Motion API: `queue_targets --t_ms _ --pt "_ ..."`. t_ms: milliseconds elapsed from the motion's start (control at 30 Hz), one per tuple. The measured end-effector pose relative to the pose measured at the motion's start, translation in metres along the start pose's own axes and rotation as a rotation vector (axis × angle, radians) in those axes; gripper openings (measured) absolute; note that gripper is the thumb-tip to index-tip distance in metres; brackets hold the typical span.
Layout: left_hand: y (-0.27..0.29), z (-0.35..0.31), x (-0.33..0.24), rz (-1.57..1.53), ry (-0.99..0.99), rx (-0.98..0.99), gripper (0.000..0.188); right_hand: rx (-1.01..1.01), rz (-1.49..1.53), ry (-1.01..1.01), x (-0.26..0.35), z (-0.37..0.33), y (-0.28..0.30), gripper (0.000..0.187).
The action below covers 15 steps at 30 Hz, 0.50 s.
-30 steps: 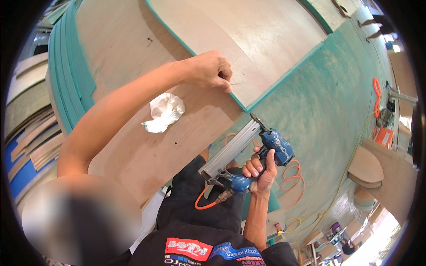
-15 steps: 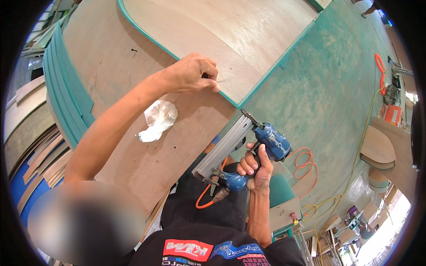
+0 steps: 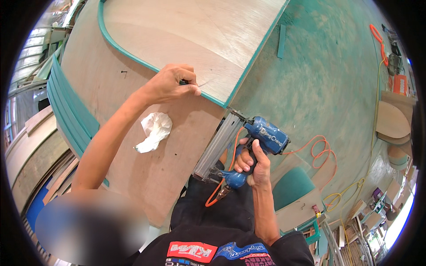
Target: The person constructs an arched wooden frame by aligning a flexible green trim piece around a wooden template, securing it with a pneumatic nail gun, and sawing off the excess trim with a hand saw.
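Nail gun (image 3: 248,142), blue-bodied with a long silvery metal magazine, sits in the right hand (image 3: 250,162), whose fingers are wrapped tightly round the blue grip. Its long axis, taken along the magazine, runs on a slant from lower left near the person's lap up to the right, and the nose points up and left at the corner of the upper plywood panel (image 3: 195,35). The nose touches or nearly touches that corner; which one cannot be told. An orange air hose (image 3: 213,197) hangs from the butt of the grip, and more orange hose (image 3: 319,148) loops on the green floor (image 3: 328,80).

The upper panel is pale, smooth plywood with a faint grain, rounded at its corner and rimmed with a teal edge strip (image 3: 128,53). It lies on a larger, browner plywood sheet (image 3: 164,155) with a curved outline. The left hand (image 3: 171,84) rests on the rim of the upper panel, fingers curled and pressed together, thumb against the teal strip, pinching something small and dark that is too small to make out. A crumpled white rag (image 3: 153,131) lies on the lower sheet just beside the left forearm.
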State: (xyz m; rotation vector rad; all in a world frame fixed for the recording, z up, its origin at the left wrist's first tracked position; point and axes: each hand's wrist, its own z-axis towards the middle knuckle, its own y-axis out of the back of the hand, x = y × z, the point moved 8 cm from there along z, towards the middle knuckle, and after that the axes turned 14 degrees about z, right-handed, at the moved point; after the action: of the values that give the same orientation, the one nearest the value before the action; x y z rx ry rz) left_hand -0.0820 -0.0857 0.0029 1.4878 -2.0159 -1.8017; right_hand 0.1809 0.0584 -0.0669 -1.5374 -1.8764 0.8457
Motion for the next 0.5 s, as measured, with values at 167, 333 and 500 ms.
queue_targets --t_ms 167,333,500 --pt "-0.0009 0.0007 0.0 0.006 -0.011 0.035 0.031 -0.01 0.006 0.002 -0.0003 -0.0007 0.0013 0.039" --pt "-0.0026 0.0006 -0.0005 0.012 -0.038 0.046 0.035 0.005 0.015 0.005 -0.0007 0.0008 0.0043 0.039" --pt "-0.0053 -0.0019 -0.002 0.009 -0.036 0.052 0.037 0.007 0.007 -0.001 0.0001 0.0014 0.0048 0.039"
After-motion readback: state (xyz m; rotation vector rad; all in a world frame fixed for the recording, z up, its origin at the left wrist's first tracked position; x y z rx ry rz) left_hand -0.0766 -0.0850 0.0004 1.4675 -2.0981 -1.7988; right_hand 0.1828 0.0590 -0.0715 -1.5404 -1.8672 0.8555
